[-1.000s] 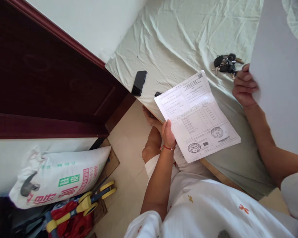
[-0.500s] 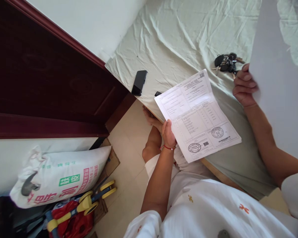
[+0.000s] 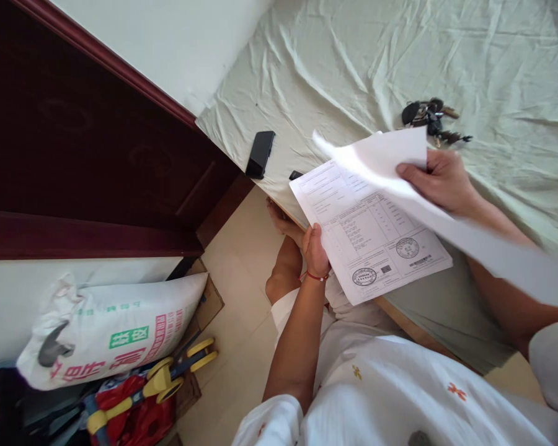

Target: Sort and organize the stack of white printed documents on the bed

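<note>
My left hand (image 3: pixel 315 251) grips the left edge of a stack of printed documents (image 3: pixel 360 232), its thumb on top near the edge. Text boxes, round stamps and a barcode show on the top page. Between the thumb and fingers of my right hand (image 3: pixel 439 176) is a white sheet of paper (image 3: pixel 390 152), curved and partly blurred. That sheet hangs over the upper right part of the stack and hides some of its print. Its far end sweeps down across my right forearm.
A bunch of keys (image 3: pixel 430 118) lies on the pale green bed sheet (image 3: pixel 335 74), beyond my right hand. A black phone (image 3: pixel 260 155) rests near the bed's edge, with a small dark object (image 3: pixel 296 175) beside the documents. Lower left are a white sack (image 3: pixel 121 328) and a yellow-wheeled toy (image 3: pixel 167 378).
My right hand has moved left with the white sheet, bringing it from the far right to above the documents. The left hand and the stack have stayed in place.
</note>
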Action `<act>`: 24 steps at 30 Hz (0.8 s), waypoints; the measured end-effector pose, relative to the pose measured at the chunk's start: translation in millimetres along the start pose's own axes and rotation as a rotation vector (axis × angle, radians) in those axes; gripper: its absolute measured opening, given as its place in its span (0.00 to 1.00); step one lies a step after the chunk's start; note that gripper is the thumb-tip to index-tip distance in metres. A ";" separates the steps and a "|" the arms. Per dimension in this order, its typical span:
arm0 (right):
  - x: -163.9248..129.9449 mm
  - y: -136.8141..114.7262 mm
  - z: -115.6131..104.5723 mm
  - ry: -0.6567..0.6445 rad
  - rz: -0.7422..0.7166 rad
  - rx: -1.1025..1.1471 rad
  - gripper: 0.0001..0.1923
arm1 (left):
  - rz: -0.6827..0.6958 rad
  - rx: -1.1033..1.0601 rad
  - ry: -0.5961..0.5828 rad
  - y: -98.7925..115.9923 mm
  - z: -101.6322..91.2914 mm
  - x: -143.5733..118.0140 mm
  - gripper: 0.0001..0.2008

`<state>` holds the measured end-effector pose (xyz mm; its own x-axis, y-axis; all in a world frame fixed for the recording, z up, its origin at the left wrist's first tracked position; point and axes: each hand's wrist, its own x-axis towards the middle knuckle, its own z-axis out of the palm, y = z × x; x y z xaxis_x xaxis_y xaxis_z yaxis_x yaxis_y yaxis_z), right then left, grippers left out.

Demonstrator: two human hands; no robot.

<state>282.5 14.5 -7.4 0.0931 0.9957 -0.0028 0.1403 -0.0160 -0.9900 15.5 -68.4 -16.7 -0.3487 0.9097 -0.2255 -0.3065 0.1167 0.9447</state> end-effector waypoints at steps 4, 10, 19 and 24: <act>-6.2 -11.4 6.8 -0.044 -0.184 -0.304 0.14 | -0.053 0.071 0.066 0.8 -1.6 1.0 0.11; -5.8 -9.6 4.6 -0.084 -0.289 -0.424 0.14 | 0.014 0.023 -0.020 -1.2 -2.9 2.4 0.17; -10.5 -11.6 11.3 -0.104 -0.316 -0.495 0.21 | 0.041 -0.039 -0.057 -5.9 -4.9 4.4 0.23; -11.2 -12.0 15.6 -0.081 -0.315 -0.483 0.25 | 0.029 -0.033 -0.063 -8.2 -6.4 4.1 0.23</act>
<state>264.4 4.9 2.3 -0.0993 0.9626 0.2521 0.5849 0.2614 -0.7679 10.9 -68.2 -26.8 -0.3017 0.9360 -0.1815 -0.3263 0.0775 0.9421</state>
